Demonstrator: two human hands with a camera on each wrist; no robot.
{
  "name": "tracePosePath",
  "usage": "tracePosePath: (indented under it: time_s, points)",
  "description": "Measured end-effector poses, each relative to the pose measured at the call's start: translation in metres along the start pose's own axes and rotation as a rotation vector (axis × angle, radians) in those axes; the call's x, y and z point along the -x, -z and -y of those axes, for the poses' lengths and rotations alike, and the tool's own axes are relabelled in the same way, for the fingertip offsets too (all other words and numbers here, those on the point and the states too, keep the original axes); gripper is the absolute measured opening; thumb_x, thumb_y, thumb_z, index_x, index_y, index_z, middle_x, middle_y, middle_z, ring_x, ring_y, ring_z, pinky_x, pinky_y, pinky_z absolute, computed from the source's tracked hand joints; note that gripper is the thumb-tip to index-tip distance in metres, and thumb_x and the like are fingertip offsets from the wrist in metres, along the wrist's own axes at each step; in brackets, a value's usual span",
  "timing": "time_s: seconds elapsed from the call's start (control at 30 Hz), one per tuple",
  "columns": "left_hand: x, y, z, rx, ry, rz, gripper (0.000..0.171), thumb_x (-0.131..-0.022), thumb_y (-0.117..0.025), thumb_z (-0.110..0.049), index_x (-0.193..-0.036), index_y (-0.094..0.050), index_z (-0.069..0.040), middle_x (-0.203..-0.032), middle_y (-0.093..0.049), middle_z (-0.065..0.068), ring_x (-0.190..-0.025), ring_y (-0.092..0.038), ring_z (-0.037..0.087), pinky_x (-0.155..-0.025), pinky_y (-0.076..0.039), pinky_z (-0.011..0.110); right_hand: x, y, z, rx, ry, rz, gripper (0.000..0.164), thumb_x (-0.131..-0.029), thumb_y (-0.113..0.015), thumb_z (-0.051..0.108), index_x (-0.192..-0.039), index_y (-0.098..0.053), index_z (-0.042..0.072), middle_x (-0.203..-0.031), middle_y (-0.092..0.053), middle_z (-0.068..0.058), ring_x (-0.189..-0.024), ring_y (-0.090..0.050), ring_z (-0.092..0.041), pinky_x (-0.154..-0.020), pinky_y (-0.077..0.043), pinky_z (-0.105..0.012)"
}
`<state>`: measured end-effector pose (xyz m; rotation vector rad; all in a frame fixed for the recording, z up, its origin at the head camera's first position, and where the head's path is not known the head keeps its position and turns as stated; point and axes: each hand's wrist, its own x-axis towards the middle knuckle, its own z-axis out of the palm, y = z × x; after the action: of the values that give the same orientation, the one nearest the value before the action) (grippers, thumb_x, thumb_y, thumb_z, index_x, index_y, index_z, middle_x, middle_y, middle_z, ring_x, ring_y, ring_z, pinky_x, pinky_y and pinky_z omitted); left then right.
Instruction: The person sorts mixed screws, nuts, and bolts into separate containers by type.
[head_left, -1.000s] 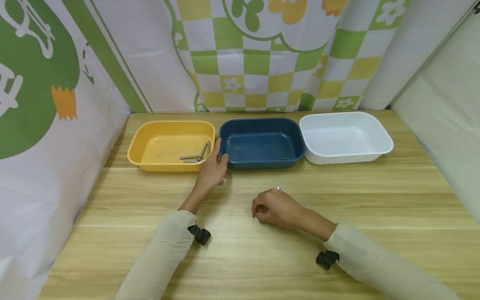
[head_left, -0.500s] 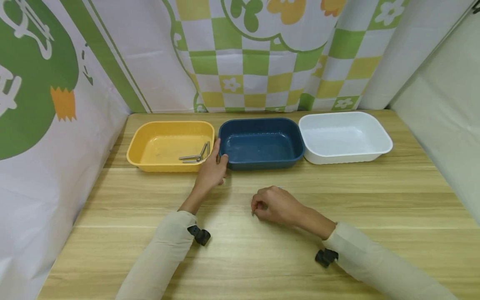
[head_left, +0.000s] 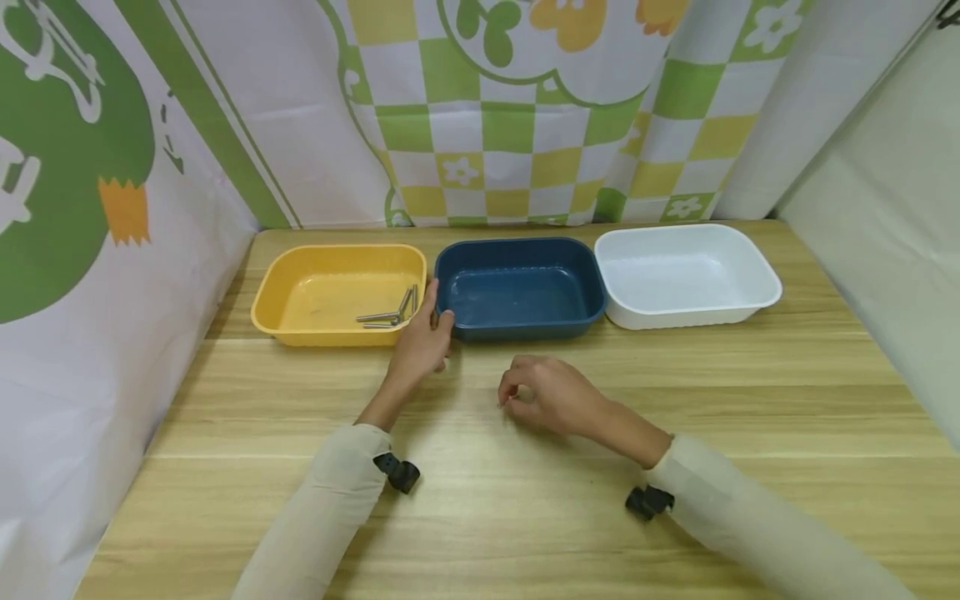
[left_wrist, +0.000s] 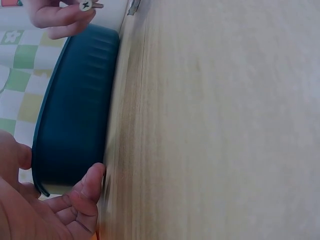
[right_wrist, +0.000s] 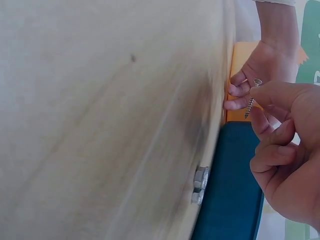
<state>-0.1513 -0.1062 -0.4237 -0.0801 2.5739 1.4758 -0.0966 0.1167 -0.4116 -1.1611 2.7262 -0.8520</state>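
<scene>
My right hand (head_left: pixel 558 396) pinches a small cross-head screw (right_wrist: pixel 250 102) between thumb and fingertips, just above the table before the dark blue tray (head_left: pixel 525 331). The left wrist view shows the screw's round head (left_wrist: pixel 86 5) from its end. At the blue tray's left end, my left hand (head_left: pixel 422 337) touches the tray with thumb and a straight index finger; its other fingers hang loosely curled. A shiny metal nut (right_wrist: pixel 200 185) lies on the table near the blue tray in the right wrist view. The right hand hides it in the head view.
Left of the blue tray stands a yellow tray (head_left: pixel 337 338) with several metal bolts (head_left: pixel 393 317) in its near right corner. A white tray (head_left: pixel 690 318) stands against the blue one's right side. A patterned cloth (head_left: pixel 510 150) hangs behind the table (head_left: pixel 480 517).
My right hand has risen slightly from the table with the screw and shifted toward the trays. A thin piece visible in the blue tray a second ago no longer shows. The left hand stays put.
</scene>
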Motion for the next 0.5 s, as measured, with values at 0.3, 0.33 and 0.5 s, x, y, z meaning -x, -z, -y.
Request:
tracePosePath:
  time_s: [0.3, 0.33, 0.5]
  points:
    - [-0.001, 0.0, 0.001, 0.004, -0.001, 0.001, 0.062, -0.106, -0.04, -0.04, -0.158, -0.009, -0.048, -0.079, -0.065, 0.016, -0.054, -0.061, 0.032, -0.05, -0.048, 0.036, -0.006, 0.01, -0.003, -0.007, -0.006, 0.044, 0.01, -0.085, -0.077, 0.007, -0.085, -0.074, 0.017, -0.082, -0.063, 0.012, -0.072, -0.059, -0.012, -0.067, -0.049, -0.027]
    - [-0.001, 0.0, 0.001, 0.004, -0.002, -0.003, 0.062, -0.105, -0.04, -0.04, -0.158, -0.009, -0.048, -0.079, -0.065, 0.016, -0.054, -0.061, 0.031, -0.05, -0.048, 0.036, -0.007, 0.012, -0.004, -0.012, -0.004, 0.043, 0.01, -0.085, -0.077, 0.007, -0.085, -0.073, 0.016, -0.081, -0.063, 0.012, -0.072, -0.059, -0.013, -0.067, -0.05, -0.027]
    - [-0.001, 0.0, 0.002, 0.01, -0.001, 0.0, 0.062, -0.105, -0.041, -0.04, -0.158, -0.009, -0.047, -0.078, -0.065, 0.016, -0.053, -0.06, 0.03, -0.05, -0.049, 0.037, -0.009, 0.018, -0.008, -0.029, -0.008, 0.017, 0.009, -0.085, -0.076, 0.006, -0.087, -0.074, 0.015, -0.081, -0.065, 0.011, -0.075, -0.063, -0.017, -0.068, -0.051, -0.029]
